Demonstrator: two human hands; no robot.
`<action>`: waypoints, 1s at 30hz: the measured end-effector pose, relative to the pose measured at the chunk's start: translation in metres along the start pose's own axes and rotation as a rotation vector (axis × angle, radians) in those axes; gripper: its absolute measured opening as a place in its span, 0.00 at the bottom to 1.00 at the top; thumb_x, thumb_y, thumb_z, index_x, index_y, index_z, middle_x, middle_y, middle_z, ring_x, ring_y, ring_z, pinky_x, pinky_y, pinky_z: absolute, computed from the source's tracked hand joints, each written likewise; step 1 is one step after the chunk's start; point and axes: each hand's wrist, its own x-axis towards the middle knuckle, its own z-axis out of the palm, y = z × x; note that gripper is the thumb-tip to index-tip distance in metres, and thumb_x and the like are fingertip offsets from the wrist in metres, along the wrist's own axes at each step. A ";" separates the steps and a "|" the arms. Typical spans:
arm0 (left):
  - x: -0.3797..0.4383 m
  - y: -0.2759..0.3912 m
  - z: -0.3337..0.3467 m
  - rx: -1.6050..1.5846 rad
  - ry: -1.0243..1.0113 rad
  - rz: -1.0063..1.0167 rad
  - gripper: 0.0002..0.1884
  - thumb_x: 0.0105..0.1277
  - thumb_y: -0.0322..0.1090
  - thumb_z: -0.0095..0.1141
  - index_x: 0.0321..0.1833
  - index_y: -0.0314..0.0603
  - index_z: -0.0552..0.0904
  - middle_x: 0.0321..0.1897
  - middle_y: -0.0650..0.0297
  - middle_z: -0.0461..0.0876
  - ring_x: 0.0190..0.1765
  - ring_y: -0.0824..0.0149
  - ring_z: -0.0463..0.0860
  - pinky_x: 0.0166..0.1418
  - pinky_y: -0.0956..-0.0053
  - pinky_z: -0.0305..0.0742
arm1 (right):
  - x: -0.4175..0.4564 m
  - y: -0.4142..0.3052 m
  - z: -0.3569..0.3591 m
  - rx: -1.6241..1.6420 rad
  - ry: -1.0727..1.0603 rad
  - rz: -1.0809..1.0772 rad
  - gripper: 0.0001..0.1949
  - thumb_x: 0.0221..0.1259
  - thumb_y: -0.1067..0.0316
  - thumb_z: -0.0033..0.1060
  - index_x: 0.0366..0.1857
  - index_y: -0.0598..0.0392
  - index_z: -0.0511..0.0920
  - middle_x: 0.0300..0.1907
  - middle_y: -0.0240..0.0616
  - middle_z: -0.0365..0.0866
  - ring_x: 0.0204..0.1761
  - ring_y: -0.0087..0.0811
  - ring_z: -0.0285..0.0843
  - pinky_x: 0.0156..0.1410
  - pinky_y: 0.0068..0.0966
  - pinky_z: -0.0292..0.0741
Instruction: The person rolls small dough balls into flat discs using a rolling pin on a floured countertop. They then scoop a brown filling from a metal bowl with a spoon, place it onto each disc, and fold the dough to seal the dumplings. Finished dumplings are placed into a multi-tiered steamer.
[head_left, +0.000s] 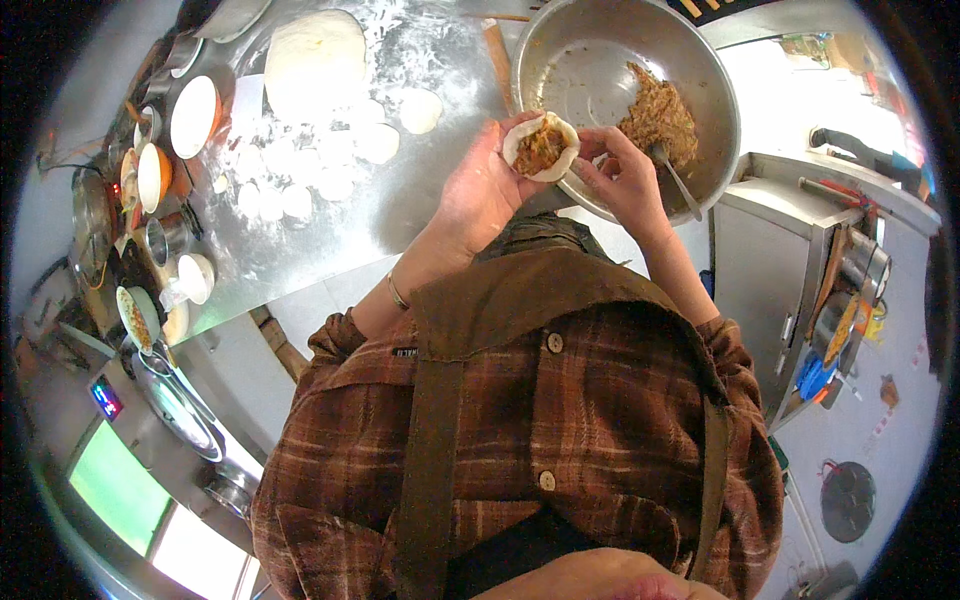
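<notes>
A round dough wrapper (512, 147) with brown and orange filling (541, 148) in its middle rests on the fingers of my left hand (480, 176). The thumb and fingertips of my right hand (621, 169) touch the wrapper's right edge. Behind and to the right is a large steel bowl (570, 75) holding a mound of minced filling (664, 116), with a metal spoon (681, 182) leaning in it. Left of my hands, flattened dough rounds (421, 111) and small dough pieces (296, 201) lie on the floured metal table, below a large slab of dough (319, 64).
A wooden rolling pin (496, 60) lies against the bowl's left side. Orange and white bowls (195, 116) and cups line the left end of the metal table (330, 262). A metal cabinet (765, 247) stands at the right.
</notes>
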 end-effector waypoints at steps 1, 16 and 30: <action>0.000 0.000 -0.003 0.004 -0.020 0.001 0.25 0.74 0.49 0.22 0.60 0.37 0.64 0.58 0.57 0.69 0.60 0.62 0.70 0.66 0.64 0.64 | 0.000 -0.003 0.002 -0.020 0.023 -0.011 0.13 0.50 0.68 0.66 0.41 0.53 0.78 0.29 0.28 0.79 0.34 0.19 0.75 0.35 0.18 0.71; -0.029 0.037 -0.016 0.349 -0.148 0.065 0.27 0.73 0.51 0.25 0.62 0.37 0.66 0.58 0.59 0.70 0.59 0.65 0.72 0.63 0.65 0.67 | 0.010 -0.024 0.032 0.580 -0.116 0.197 0.11 0.60 0.67 0.57 0.41 0.62 0.74 0.31 0.36 0.79 0.32 0.23 0.76 0.39 0.20 0.73; -0.051 0.073 -0.064 0.741 -0.138 -0.020 0.22 0.71 0.48 0.36 0.62 0.45 0.70 0.55 0.65 0.72 0.54 0.72 0.73 0.55 0.74 0.69 | 0.019 -0.035 0.073 0.276 -0.302 0.139 0.10 0.58 0.69 0.59 0.40 0.61 0.75 0.29 0.34 0.79 0.29 0.20 0.75 0.35 0.18 0.73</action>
